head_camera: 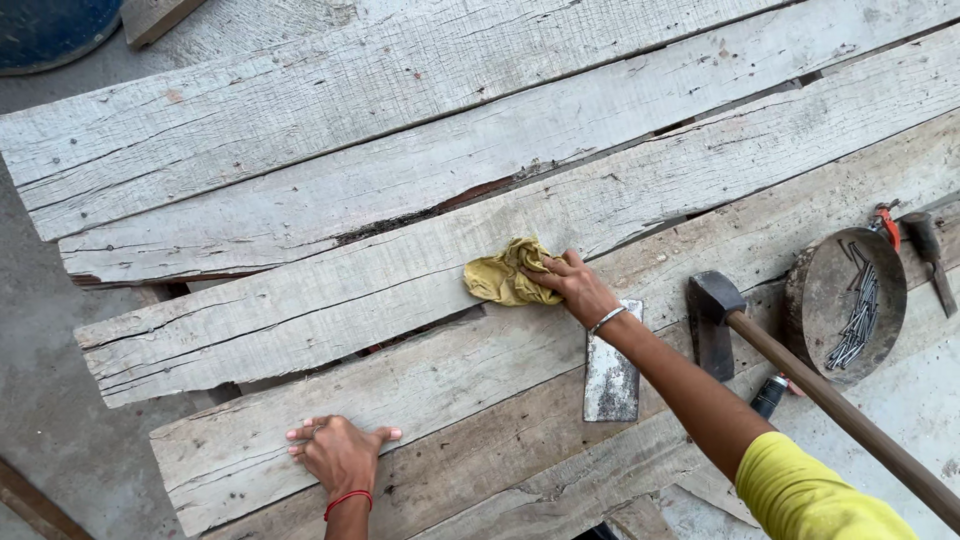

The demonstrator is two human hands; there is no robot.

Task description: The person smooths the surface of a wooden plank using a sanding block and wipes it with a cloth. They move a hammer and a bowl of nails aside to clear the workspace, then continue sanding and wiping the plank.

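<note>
My right hand (578, 288) presses a crumpled yellow cloth (505, 276) onto a weathered grey plank (300, 300) near the middle of the stack, fingers closed on the cloth. A thin bracelet circles that wrist, and a yellow sleeve shows at the lower right. My left hand (338, 452) lies flat and spread on a lower plank (450, 380) near its left end, holding nothing, with a red thread around the wrist.
Several rough planks lie side by side with gaps between them. A flat metal blade (611, 375) rests by my right forearm. A long-handled hammer (716, 312), a round metal dish of nails (846, 318) and pliers (886, 225) sit at right. Concrete floor lies left.
</note>
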